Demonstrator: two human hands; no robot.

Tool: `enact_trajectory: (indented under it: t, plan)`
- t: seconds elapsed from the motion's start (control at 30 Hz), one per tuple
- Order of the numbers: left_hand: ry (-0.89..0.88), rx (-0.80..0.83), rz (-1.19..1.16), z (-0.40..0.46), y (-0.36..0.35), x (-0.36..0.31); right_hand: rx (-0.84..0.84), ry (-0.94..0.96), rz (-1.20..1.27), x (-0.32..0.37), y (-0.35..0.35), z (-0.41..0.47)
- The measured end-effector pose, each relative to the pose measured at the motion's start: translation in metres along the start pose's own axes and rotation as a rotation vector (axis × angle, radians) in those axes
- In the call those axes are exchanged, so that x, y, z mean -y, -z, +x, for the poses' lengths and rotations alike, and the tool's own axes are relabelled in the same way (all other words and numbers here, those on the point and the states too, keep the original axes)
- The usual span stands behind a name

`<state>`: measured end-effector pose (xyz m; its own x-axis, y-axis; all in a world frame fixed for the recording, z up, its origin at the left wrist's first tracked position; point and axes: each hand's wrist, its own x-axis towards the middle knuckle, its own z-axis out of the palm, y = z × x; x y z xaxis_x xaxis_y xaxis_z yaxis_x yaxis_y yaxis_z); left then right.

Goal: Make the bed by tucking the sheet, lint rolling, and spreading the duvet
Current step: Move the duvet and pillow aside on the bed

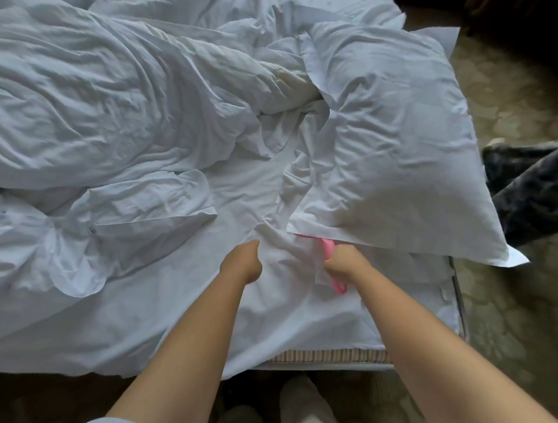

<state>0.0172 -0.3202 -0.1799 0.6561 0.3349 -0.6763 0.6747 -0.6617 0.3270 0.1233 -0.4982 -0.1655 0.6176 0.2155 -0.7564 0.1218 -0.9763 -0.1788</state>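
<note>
Bed point(329, 355) seen from above, white sheet point(179, 318) wrinkled, striped mattress edge exposed at near corner. Duvet point(101, 110) bunched across left and far side. Pillow point(400, 152) at right, tilted, near corner overhanging bed edge. Left hand point(242, 264) clenched, pinching fold of sheet. Right hand point(344, 264) grasping pink lint roller point(330, 254) by handle (roller head hidden under pillow edge). Patterned carpet point(505, 314) at right.
</note>
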Motion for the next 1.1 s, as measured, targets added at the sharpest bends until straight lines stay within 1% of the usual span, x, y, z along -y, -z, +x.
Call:
enact_trajectory:
  t: [0.1,0.23,0.33,0.43,0.53,0.63,0.87,1.1]
  plan:
    - [-0.011,-0.018,0.000,-0.009,0.007,0.004,0.000,0.021,0.002,0.004,0.006,-0.017]
    - [-0.001,-0.040,0.011,-0.018,0.014,0.011,0.072,0.083,-0.045,0.022,-0.013,-0.029]
    - [0.073,-0.067,0.025,-0.024,0.018,0.018,0.079,0.187,-0.043,0.049,-0.041,-0.032]
    - [0.138,-0.088,0.043,-0.028,0.024,0.039,0.062,0.217,-0.008,0.070,-0.052,-0.030]
    - [0.182,-0.102,0.072,-0.027,0.029,0.064,0.042,0.237,-0.053,0.086,-0.055,-0.018]
    - [0.212,-0.088,0.053,-0.019,0.028,0.081,0.035,0.254,-0.103,0.103,-0.056,-0.004]
    - [0.211,-0.007,-0.005,0.010,0.000,0.112,0.028,0.317,-0.245,0.141,-0.070,0.035]
    - [0.204,0.022,-0.087,0.029,-0.021,0.133,-0.007,0.364,-0.263,0.165,-0.090,0.062]
